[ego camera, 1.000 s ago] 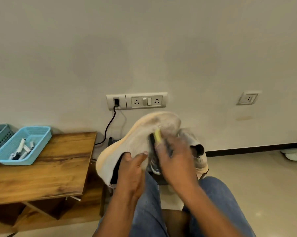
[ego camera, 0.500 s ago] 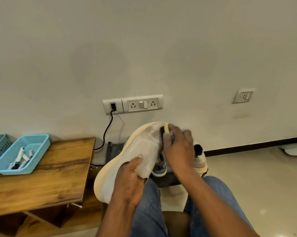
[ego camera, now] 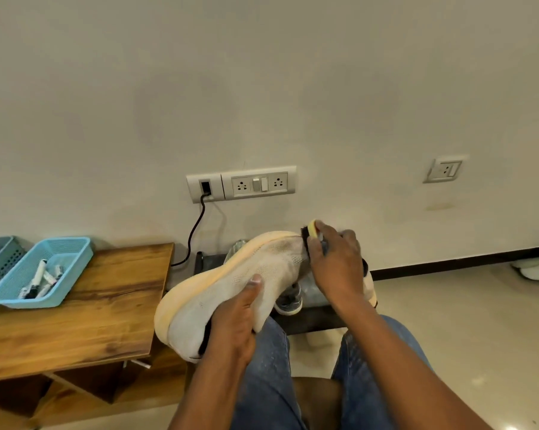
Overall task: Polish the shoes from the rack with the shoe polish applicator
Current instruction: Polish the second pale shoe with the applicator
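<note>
Gripping the white knit sneaker with peach sole [ego camera: 231,283] at its collar, left hand [ego camera: 237,321] steadies it over the lap; right hand [ego camera: 336,262] fingers clamp the yellow-backed black applicator [ego camera: 310,232] against the toe.

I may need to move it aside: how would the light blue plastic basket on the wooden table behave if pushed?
The light blue perforated plastic basket probably slides easily on the smooth wooden table. It looks light, so the loose markers inside may rattle or shift.

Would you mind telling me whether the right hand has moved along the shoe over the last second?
Yes. The right hand with the applicator has slid from mid-shoe to the toe end of the shoe, farther from the left hand that grips it.
</note>
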